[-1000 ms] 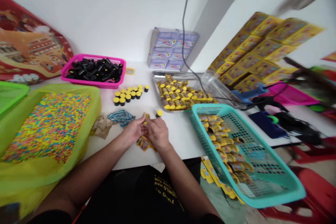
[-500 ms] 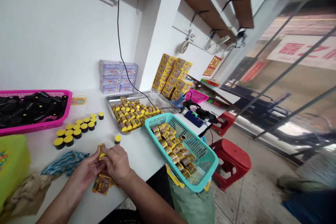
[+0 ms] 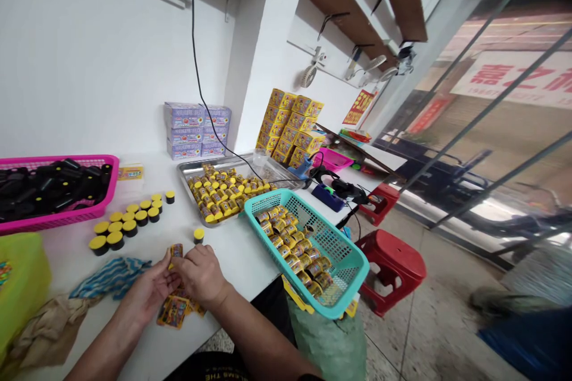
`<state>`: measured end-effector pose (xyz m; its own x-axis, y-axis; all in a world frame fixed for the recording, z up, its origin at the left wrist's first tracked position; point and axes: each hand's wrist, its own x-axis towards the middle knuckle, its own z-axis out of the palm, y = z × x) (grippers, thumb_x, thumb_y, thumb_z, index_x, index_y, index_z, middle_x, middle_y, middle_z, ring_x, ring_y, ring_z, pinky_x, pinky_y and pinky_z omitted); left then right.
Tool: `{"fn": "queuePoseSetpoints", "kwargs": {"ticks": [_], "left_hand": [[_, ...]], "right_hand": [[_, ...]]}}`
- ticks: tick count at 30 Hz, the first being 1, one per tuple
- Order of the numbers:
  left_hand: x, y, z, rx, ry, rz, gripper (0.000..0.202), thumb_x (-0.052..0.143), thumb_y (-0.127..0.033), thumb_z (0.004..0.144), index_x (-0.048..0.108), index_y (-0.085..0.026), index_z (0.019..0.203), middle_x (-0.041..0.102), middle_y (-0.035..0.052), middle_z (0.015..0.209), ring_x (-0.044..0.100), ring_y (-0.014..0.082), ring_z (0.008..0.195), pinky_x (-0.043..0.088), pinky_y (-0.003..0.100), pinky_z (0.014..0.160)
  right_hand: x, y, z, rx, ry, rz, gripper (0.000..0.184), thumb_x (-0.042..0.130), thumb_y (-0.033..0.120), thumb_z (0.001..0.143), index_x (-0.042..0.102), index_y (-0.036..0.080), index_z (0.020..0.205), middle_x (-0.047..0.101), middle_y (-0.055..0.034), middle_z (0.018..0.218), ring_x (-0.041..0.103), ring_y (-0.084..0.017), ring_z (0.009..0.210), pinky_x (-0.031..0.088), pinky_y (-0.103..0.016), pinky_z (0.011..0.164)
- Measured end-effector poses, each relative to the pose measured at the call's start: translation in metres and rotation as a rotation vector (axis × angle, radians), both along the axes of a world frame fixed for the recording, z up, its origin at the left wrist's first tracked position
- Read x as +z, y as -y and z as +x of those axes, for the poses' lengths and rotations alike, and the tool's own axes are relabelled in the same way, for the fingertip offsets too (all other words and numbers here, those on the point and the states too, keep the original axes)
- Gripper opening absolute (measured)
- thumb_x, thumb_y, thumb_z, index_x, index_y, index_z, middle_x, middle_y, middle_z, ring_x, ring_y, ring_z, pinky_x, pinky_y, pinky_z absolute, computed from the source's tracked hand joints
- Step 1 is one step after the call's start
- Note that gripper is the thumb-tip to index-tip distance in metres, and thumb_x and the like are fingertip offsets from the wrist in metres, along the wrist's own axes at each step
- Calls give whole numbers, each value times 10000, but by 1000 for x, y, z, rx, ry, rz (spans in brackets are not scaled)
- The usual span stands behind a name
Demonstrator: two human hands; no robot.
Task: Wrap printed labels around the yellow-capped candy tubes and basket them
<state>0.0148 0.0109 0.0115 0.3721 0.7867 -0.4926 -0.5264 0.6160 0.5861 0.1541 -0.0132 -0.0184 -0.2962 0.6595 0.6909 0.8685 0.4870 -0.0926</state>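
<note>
White counter (image 3: 239,268), near front edge: two hands at a small printed pkt
L hand (image 3: 147,294) & R hand (image 3: 201,274) close together, pinching small printed pkt (image 3: 177,251) upright between them; loose pkts (image 3: 173,312) lie right below, prob. for easy reach. Yellow-capped tub (image 3: 199,235) just beyond; teal basket (image 3: 268,194) of wrapped tubs (image 3: 290,247) near R corner, steel tray (image 3: 182,171) behind.

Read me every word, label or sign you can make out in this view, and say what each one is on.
Black shirt: "THE", the rest cut off.
White banner: large red Chinese characters; only "之" is fairly clear.
Purple boxes, yellow boxes, red wall sign: printed, but too small to read.
</note>
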Motion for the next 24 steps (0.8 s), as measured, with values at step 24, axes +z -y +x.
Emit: {"fn": "queuePoseSetpoints", "kwargs": {"ticks": [24], "left_hand": [[4,6,5,-10,31,-18,133,526,-67,879,626,-126,815,656,50,720,624,116,604,519,214,571]], "right_hand": [[-4,3,3,63,-255,45,264,438,159,880,687,188,960,532,-17,653,489,-167,650,404,-298,614]]}}
